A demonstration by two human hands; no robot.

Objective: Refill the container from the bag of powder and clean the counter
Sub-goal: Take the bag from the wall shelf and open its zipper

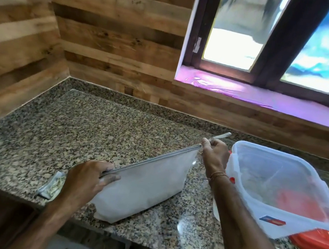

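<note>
A speckled granite counter [74, 133] fills the corner below wood-panelled walls, and on its right side an open translucent container [253, 209] sits partly on an orange lid [319, 243]. Just left of the container a white bag [147, 184] stands upright on the counter with its zip edge on top. The left hand [85, 178] pinches the near end of that edge between thumb and curled fingers, the right hand [215, 154] grips a thin white strip [221, 136] at the far corner, and a small packet [53, 185] lies beside the left wrist.
</note>
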